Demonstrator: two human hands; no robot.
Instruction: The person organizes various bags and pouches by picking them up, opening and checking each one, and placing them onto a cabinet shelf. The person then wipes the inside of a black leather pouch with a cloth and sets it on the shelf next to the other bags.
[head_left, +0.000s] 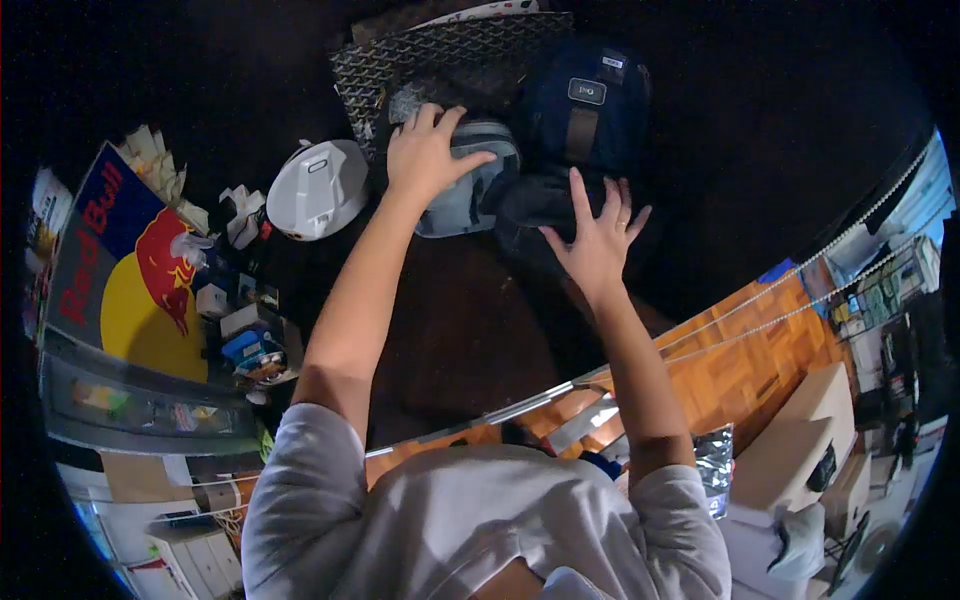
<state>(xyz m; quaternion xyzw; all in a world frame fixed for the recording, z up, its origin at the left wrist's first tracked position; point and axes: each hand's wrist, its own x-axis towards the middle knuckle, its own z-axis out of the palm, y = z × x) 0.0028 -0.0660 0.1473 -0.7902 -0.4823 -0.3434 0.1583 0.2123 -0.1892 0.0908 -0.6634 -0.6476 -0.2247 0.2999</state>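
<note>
Covering part of the gray bag (478, 195), the left hand (425, 157) is wide, thumb well apart from fingers. The right hand (597, 232), also splayed, is at the black bag (535, 203), just beside the gray one. Beyond the right hand is a dark blue backpack (612, 130); left of the left hand, a white object (320, 190).

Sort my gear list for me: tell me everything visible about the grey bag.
The grey bag looks like fabric, pale in front, with dark edging and what seems a zip round its curved top. It sits between the white object and the blue backpack. The left grip lies spread over its upper left, thumb across the front. Whether it is zipped shut or leaning, I can't tell.
</note>
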